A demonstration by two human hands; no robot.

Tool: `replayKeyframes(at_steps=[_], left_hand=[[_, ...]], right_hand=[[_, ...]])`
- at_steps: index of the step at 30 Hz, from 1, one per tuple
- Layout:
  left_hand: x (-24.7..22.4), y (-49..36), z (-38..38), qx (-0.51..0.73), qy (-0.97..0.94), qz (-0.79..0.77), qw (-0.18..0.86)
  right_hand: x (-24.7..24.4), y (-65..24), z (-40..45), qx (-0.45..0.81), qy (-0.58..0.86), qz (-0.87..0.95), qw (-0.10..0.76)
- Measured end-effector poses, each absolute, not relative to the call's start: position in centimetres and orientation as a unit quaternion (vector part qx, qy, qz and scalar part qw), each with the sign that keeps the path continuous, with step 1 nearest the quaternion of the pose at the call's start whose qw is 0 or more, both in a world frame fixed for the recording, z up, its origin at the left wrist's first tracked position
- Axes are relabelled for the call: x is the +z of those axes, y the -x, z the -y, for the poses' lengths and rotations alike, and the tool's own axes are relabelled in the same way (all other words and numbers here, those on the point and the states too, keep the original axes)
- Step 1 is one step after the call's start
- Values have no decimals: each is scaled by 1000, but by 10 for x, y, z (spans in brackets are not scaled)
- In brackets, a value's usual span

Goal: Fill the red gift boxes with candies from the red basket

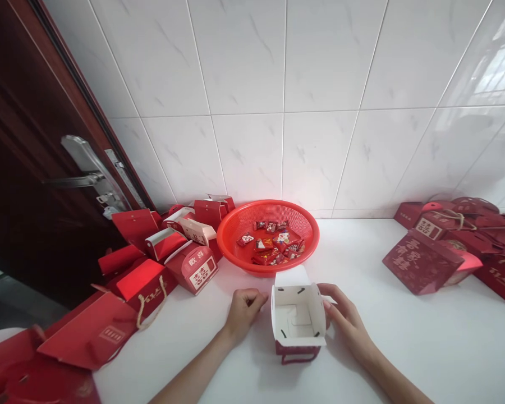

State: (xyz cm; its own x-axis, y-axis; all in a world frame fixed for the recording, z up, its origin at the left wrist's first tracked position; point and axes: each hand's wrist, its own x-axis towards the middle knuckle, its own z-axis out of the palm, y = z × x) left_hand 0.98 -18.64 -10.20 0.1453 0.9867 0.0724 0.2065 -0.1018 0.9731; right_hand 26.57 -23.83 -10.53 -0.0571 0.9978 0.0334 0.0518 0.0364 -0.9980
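Note:
An open-topped gift box (301,314), white inside and dark red outside with a dark red cord at its front, stands upright on the table in front of me. Its inside holds no sweets, and dark cord ends show near the corners. At its right side, my right hand (345,317) grips a white flap between thumb and fingers. My left hand (244,314) rests on the table just left of the box, fingers curled into a loose fist with nothing visible in it. Behind the box sits a red plastic basket (226,247) with several wrapped sweets (273,247) in it.
Many red gift boxes (191,268) crowd the table's left side, some with rope handles. More dark red boxes (423,261) are piled at the right. A tiled wall (252,157) bounds the white table (404,348) behind; a dark door (33,140) stands at left.

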Motion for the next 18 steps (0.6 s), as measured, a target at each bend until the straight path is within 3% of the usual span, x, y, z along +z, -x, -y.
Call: replayKeyframes(at_steps=[18], left_hand=[[-109, -17, 184, 414, -614, -484, 466]], right_hand=[[-96, -266, 238, 485, 498, 566, 443]])
